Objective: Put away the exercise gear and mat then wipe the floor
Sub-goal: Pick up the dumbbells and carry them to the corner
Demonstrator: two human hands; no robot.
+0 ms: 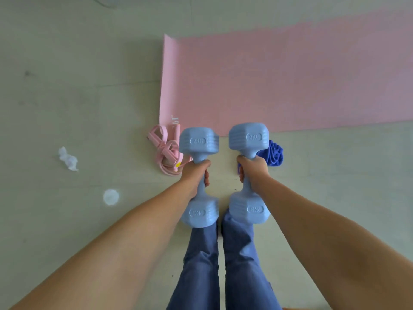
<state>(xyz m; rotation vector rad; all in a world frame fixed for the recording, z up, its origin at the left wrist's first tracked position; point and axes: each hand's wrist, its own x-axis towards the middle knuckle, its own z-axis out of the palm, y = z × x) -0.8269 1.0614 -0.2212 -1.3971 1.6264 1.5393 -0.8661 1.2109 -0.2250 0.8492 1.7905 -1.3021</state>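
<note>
Dumbbells: two pale blue weights, one in each fist, held lengthwise side by side above the floor, close but apart.
Left dumbbell [199,176]: faceted, ribbed heads at both ends of a narrow bar, each head stamped "2KG" in a raised oval; smooth, matte plastic look.
Right dumbbell [248,173]: same shape and colour, same "2KG" stamp on both heads.
Left hand [196,173]: fingers curled fully round the bar of its dumbbell, fingertips showing on the inner side; one head juts beyond the knuckles, the other sits below the wrist.
Right hand [253,173]: wrapped tight round the bar the same way, thumb side toward the far head.
Mat [279,81]: pink, flat, finely textured, unrolled on the floor beyond both fists; its near edge passes just behind the far dumbbell heads, a small printed mark at its near corner.
Skipping rope [166,152]: pink, bundled in loops with a small yellow tag, on the floor just outside the left fingers, at the mat's corner.
Cloth [273,153]: deep blue, bunched and ruffled, on the floor just outside the right fingers, partly hidden by that hand.
Crumpled tissue [68,158]: white, well out to the left of the left hand.
White spot [111,197]: round, pale patch on the floor, left of the left forearm.
Floor [67,86]: pale, smooth tiles with faint dark smudges.
Legs [223,265]: blue trousers below the near dumbbell heads.
</note>
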